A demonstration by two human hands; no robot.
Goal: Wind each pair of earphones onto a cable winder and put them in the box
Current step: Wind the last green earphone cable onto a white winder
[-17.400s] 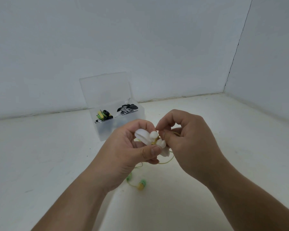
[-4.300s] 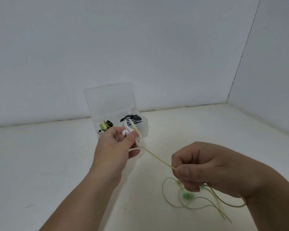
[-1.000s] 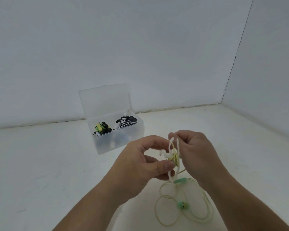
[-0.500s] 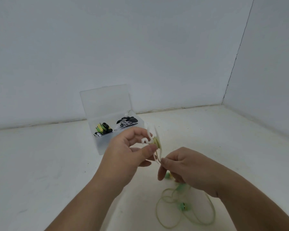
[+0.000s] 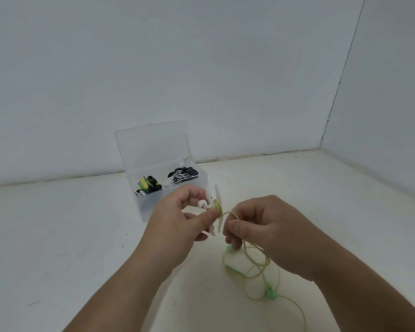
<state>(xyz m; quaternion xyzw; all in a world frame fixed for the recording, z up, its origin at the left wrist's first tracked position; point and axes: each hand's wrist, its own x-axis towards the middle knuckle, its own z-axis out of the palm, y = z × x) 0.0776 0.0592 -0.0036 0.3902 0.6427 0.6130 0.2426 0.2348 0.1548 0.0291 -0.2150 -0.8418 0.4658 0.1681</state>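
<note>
A plain pale wall stretches wide beyond the left hand, meets a second wall at a dark corner seam up and to the right of the right hand, and a scuffed off-white floor spreads beneath both, softly and evenly lit.

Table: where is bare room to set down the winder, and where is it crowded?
The table is bare left of the box and the left hand, and also behind the right hand toward the right wall. It is crowded below the right hand, where the loose earphone cable lies.
</note>
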